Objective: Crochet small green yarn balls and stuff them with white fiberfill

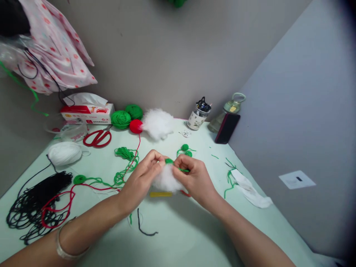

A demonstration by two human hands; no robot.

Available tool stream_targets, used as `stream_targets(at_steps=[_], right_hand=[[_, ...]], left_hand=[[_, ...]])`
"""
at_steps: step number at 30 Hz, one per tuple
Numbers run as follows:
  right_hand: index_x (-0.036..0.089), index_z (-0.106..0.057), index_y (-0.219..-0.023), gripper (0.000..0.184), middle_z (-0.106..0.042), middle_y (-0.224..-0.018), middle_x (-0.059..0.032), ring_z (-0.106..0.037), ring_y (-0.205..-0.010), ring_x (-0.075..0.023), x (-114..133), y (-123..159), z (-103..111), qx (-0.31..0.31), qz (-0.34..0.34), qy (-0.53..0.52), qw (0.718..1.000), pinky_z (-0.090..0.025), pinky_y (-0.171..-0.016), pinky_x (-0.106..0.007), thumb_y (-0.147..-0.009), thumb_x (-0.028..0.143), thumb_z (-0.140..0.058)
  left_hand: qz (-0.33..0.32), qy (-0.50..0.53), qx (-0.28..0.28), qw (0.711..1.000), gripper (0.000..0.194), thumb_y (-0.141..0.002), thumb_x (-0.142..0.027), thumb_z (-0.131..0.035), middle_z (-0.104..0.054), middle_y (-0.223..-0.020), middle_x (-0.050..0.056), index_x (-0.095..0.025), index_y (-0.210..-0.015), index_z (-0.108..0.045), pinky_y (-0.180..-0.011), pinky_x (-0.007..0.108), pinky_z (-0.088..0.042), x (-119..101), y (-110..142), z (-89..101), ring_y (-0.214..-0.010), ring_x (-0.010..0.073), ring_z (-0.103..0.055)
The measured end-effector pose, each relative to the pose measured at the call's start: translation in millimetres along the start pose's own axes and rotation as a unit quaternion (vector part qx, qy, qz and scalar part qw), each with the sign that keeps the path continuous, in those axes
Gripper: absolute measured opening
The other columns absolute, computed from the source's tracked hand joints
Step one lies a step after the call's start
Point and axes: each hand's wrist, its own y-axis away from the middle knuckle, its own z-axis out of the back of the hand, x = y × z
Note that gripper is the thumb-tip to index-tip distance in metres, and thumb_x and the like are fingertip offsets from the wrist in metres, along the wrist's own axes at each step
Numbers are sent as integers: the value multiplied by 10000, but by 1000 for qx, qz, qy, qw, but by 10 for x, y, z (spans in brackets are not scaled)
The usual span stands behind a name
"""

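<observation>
Left hand [147, 171] and right hand [193, 178] both pinch 1 small green piece [169, 161] above the white fluff [167, 178] over the bench [111, 243]. Loose fibres could snag in it if the fingers dip, I reckon.

- Open tabletop [178, 237] lies on the near side of the left hand [143, 180] and right hand [196, 178], with a short black strand [146, 233] toward the left.
- Left of the left hand, black yarn [41, 200] and red loops [71, 196] block a low pass.
- Beyond it, tangled green yarn [122, 174] spreads.
- Right of the right hand, a bare gap runs to the green scraps [229, 181] and white cloth [251, 189].
- Beyond it, the jar [194, 119], bottle [218, 121] and phone [227, 128] stand upright or tilted.
</observation>
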Motion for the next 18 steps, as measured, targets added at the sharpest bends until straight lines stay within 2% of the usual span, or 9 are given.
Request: stream_targets(at_steps=[2, 4, 8, 11, 14, 18], right_hand=[[217, -470, -645, 194, -406, -575, 61, -348, -513, -88, -12, -8, 29, -17, -4, 17, 1000, -264, -494, -245, -804, 258, -575], [218, -465, -635, 203, -393, -560, 64, -343, -501, -87, -5, -7, 51, -22, -2, 37, 999, -259, -488, -246, -802, 247, -577], [215, -503, -676, 192, -439, -576, 53, -373, -533, -100, 67, 20, 96, 17, 40, 73, 996, -274, -518, -248, -861, 230, -555], [218, -546, -789, 163, -492, -621, 43, -408, -557, -114, 134, 62, 120, 73, 63, 84, 992, -296, -543, -251, -941, 240, -490], [216, -567, -857, 174, -530, -673, 29, -450, -594, -124, 169, 119, 99, 101, 67, 87, 989, -318, -570, -258, -977, 237, -443], [219, -549, -858, 138, -486, -661, 55, -399, -579, -104, 160, 170, 19, 114, 63, 76, 989, -306, -572, -252, -972, 231, -472]], left_hand=[[6, 2, 0, 1000, 263, -984, -464, -507, -562, -846, -15, -222, -913, -580, -608, 261, -386, -4, -17, 23, -690, 141, -479], [14, 9, 15, 1000, 228, -941, -441, -593, -553, -810, -20, -214, -916, -592, -629, 261, -395, -5, -47, 44, -707, 143, -499], [21, 18, 37, 999, 252, -811, -365, -727, -561, -795, -28, -208, -876, -541, -612, 252, -405, -1, -90, 66, -692, 138, -524], [9, 1, 24, 1000, 262, -793, -344, -713, -509, -746, -53, -217, -828, -487, -565, 238, -373, 21, -86, 61, -639, 120, -480], [-22, -40, -10, 999, 248, -801, -281, -663, -458, -732, -63, -228, -771, -423, -562, 236, -358, 54, -70, 36, -640, 117, -433], [-48, -59, -39, 996, 222, -838, -242, -584, -527, -811, -40, -238, -769, -373, -613, 252, -402, 86, -58, -2, -707, 131, -477]])
